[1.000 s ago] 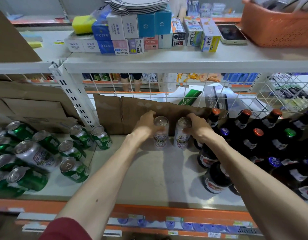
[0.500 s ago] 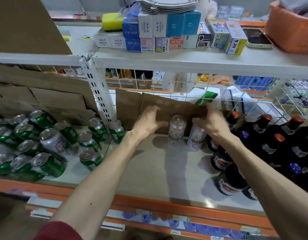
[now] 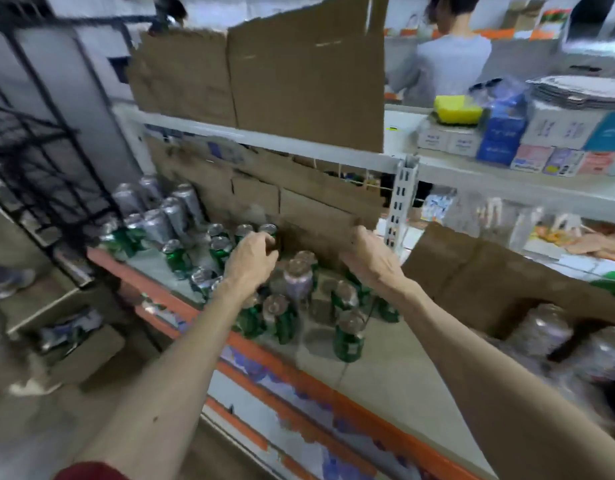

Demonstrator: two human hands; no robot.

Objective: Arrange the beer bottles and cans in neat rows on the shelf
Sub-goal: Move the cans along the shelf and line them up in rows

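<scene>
**Shelf.** The grey shelf (image 3: 396, 372) with an orange front rail carries a loose cluster of green aluminium beer cans (image 3: 349, 337). They stand upright along its middle stretch in no clear rows. Taller silver cans (image 3: 174, 213) stand further left and toward the back.

**Left hand.** The person's left hand (image 3: 252, 261) hovers over the far part of the green cluster with its fingers bent downward. Blur prevents telling whether they grip a can.

**Right hand.** The right hand (image 3: 368, 259) is just to the right of it, above the cans. Its fingers reach the lower edge of the torn brown cardboard sheet (image 3: 316, 216) that lines the back of the shelf. Whether they pinch that edge or merely touch it cannot be told.

**Surroundings.** A white perforated steel upright (image 3: 401, 202) stands just right of the sheet. On the white upper shelf (image 3: 506, 183), to the right, lie a yellow sponge (image 3: 456, 109) and stacked small cartons (image 3: 500, 140). A second person in a grey shirt (image 3: 448, 64) stands on the far side, back turned.
</scene>
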